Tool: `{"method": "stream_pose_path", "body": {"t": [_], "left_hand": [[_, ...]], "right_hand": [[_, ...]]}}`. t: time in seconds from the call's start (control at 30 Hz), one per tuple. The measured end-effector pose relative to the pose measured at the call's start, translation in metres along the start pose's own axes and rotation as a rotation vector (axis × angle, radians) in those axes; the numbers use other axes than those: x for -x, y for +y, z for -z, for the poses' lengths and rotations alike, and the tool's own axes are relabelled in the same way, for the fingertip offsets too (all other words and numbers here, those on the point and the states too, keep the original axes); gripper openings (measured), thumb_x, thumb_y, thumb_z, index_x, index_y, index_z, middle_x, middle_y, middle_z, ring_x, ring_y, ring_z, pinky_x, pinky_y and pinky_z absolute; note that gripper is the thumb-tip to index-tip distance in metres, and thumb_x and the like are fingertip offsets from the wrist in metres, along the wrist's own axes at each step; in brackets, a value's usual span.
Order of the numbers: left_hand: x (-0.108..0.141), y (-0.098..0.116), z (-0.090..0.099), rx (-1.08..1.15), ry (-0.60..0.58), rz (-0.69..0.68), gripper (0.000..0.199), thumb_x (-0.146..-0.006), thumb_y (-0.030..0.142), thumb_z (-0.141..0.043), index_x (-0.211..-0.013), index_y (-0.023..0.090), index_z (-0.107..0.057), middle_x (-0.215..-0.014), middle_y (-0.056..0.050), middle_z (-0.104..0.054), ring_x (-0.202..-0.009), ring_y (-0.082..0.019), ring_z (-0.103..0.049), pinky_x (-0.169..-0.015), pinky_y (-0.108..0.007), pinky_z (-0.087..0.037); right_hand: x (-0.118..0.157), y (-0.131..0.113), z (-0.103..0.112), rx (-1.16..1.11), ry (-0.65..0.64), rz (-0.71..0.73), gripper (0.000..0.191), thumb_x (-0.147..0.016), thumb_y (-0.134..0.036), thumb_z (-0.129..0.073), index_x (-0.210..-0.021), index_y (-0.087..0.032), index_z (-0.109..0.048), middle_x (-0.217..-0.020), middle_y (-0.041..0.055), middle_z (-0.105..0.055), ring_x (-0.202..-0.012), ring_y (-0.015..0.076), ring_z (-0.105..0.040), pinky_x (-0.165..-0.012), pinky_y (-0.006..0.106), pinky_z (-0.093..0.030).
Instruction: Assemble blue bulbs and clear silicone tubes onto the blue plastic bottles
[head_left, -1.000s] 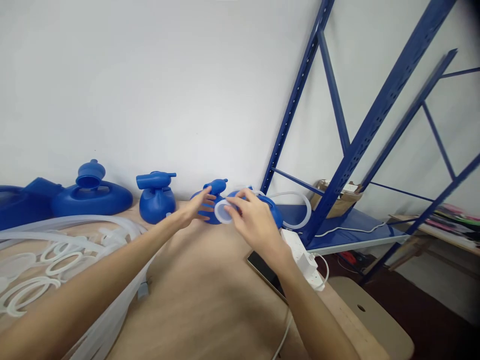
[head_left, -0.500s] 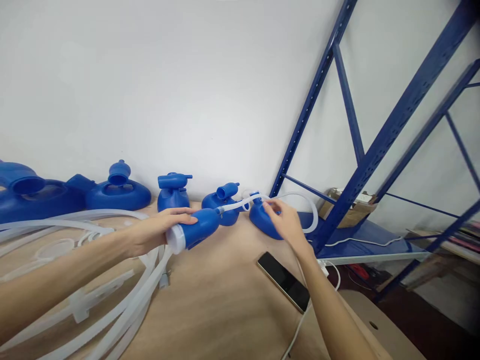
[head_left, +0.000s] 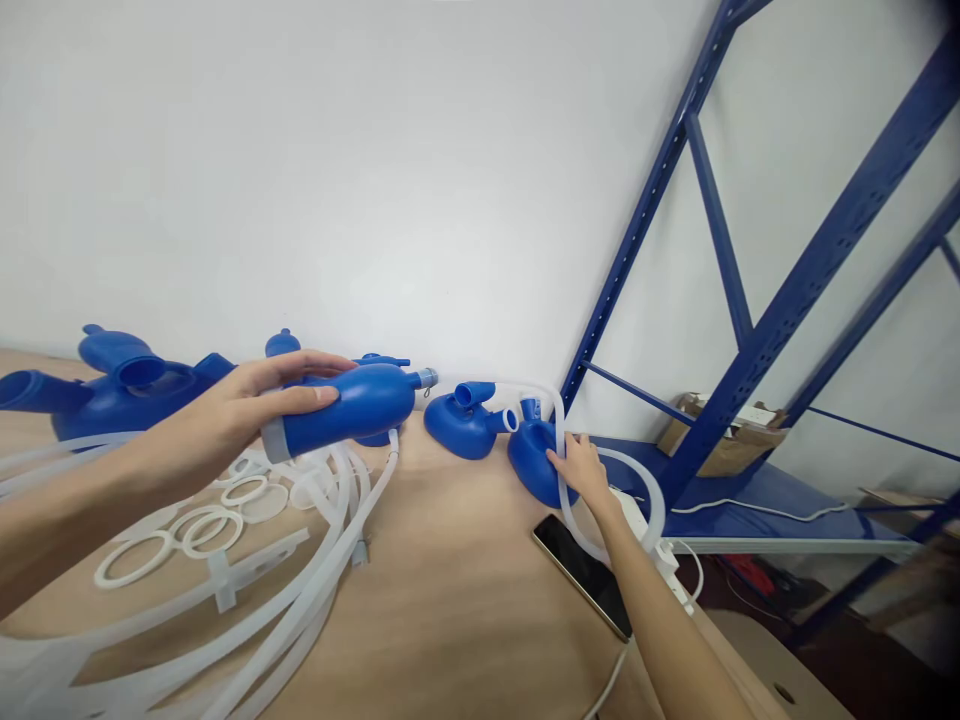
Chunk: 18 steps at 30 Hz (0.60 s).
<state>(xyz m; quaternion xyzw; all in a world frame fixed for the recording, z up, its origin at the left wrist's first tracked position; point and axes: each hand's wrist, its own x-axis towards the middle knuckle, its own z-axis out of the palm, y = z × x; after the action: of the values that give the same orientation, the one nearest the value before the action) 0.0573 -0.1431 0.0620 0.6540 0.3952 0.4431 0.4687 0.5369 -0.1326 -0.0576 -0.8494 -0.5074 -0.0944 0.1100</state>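
My left hand (head_left: 240, 405) grips a long blue plastic bulb (head_left: 352, 402) and holds it above the wooden table (head_left: 450, 590), its grey nozzle end pointing right. My right hand (head_left: 581, 465) rests far right on a blue plastic vessel (head_left: 534, 462), fingers around a clear tube (head_left: 559, 430) that loops over it. Another blue vessel (head_left: 465, 418) with a spout lies between the two hands.
Clear tubing (head_left: 300, 590) and white rings (head_left: 202, 525) lie on the left of the table. Larger blue vessels (head_left: 120, 385) stand along the wall. A black phone (head_left: 585, 572) and a white power strip (head_left: 660, 555) lie near the right edge. Blue shelving (head_left: 750, 330) stands to the right.
My left hand has lifted the blue bulb up and to the left, free of the tube. My right hand has dropped onto the far vessel, holding the tube. The view has swung right.
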Motion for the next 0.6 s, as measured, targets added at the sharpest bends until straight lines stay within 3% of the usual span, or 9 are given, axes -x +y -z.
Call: {"method": "stream_pose_path", "body": {"t": [0.13,0.2,0.27,0.33,0.4,0.43,0.5,0.57,0.6], "left_hand": [[0.000,-0.003,0.003,-0.075,-0.033,0.041,0.065,-0.074,0.063,-0.077,-0.126,0.025,-0.071,-0.113,-0.004,-0.077,-0.098,-0.027,-0.073,-0.067,-0.024,-0.058],[-0.004,-0.010,0.000,-0.116,-0.068,0.040,0.058,-0.075,0.062,-0.076,-0.120,0.025,-0.074,-0.114,-0.004,-0.077,-0.102,-0.028,-0.073,-0.073,-0.027,-0.059],[-0.008,-0.015,-0.005,-0.142,-0.068,0.018,0.055,-0.072,0.061,-0.077,-0.113,0.025,-0.077,-0.118,-0.005,-0.076,-0.108,-0.031,-0.071,-0.084,-0.032,-0.059],[-0.010,-0.019,-0.011,-0.124,-0.084,-0.002,0.056,-0.070,0.062,-0.078,-0.112,0.025,-0.078,-0.119,-0.006,-0.076,-0.111,-0.033,-0.070,-0.093,-0.038,-0.058],[-0.009,-0.019,-0.015,-0.104,-0.114,-0.055,0.056,-0.071,0.061,-0.079,-0.112,0.024,-0.077,-0.119,-0.007,-0.075,-0.113,-0.035,-0.069,-0.099,-0.044,-0.056],[-0.007,-0.018,-0.016,-0.106,-0.111,-0.105,0.055,-0.072,0.060,-0.080,-0.113,0.023,-0.077,-0.119,-0.007,-0.075,-0.115,-0.035,-0.068,-0.102,-0.046,-0.054],[0.000,-0.018,-0.013,-0.108,-0.054,-0.232,0.054,-0.078,0.059,-0.078,-0.117,0.023,-0.075,-0.121,-0.008,-0.074,-0.119,-0.034,-0.066,-0.104,-0.046,-0.053],[0.010,-0.019,-0.008,-0.124,0.027,-0.362,0.056,-0.084,0.059,-0.073,-0.128,0.024,-0.068,-0.126,-0.009,-0.072,-0.122,-0.033,-0.064,-0.102,-0.044,-0.054],[0.016,-0.021,-0.004,-0.165,0.071,-0.427,0.058,-0.086,0.059,-0.071,-0.133,0.024,-0.065,-0.129,-0.010,-0.070,-0.123,-0.032,-0.064,-0.100,-0.042,-0.055]], "right_hand": [[0.028,-0.021,0.034,-0.008,-0.018,0.067,0.052,-0.099,-0.038,-0.059,-0.145,-0.015,-0.054,-0.134,0.0185,-0.060,-0.128,0.0362,-0.057,-0.100,0.044,-0.049],[0.051,-0.048,0.057,-0.085,0.156,0.179,0.068,-0.098,-0.045,-0.060,-0.157,-0.017,-0.041,-0.139,0.0194,-0.057,-0.132,0.0386,-0.054,-0.103,0.049,-0.049],[0.079,-0.084,0.082,-0.265,0.293,0.461,0.077,-0.097,-0.054,-0.062,-0.161,-0.022,-0.034,-0.146,0.0162,-0.054,-0.138,0.0347,-0.050,-0.111,0.050,-0.046],[0.105,-0.126,0.104,-0.386,0.331,0.777,0.081,-0.095,-0.063,-0.062,-0.162,-0.028,-0.034,-0.158,0.0119,-0.045,-0.148,0.0311,-0.041,-0.120,0.050,-0.039],[0.125,-0.164,0.120,-0.360,0.400,0.972,0.085,-0.092,-0.068,-0.063,-0.161,-0.028,-0.036,-0.162,0.0103,-0.043,-0.155,0.0335,-0.031,-0.127,0.057,-0.026],[0.132,-0.180,0.126,-0.346,0.416,1.015,0.083,-0.090,-0.069,-0.064,-0.159,-0.029,-0.042,-0.160,0.0097,-0.047,-0.154,0.0351,-0.033,-0.127,0.060,-0.023],[0.140,-0.204,0.135,-0.368,0.374,1.040,0.081,-0.088,-0.069,-0.067,-0.155,-0.027,-0.048,-0.144,0.0100,-0.062,-0.138,0.0343,-0.055,-0.119,0.056,-0.039],[0.143,-0.217,0.139,-0.416,0.307,1.003,0.076,-0.087,-0.067,-0.071,-0.150,-0.029,-0.054,-0.131,0.0077,-0.069,-0.113,0.0289,-0.069,-0.096,0.044,-0.056],[0.144,-0.221,0.140,-0.440,0.288,0.985,0.073,-0.085,-0.065,-0.072,-0.147,-0.030,-0.057,-0.128,0.0065,-0.070,-0.104,0.0265,-0.072,-0.085,0.039,-0.058]]}}
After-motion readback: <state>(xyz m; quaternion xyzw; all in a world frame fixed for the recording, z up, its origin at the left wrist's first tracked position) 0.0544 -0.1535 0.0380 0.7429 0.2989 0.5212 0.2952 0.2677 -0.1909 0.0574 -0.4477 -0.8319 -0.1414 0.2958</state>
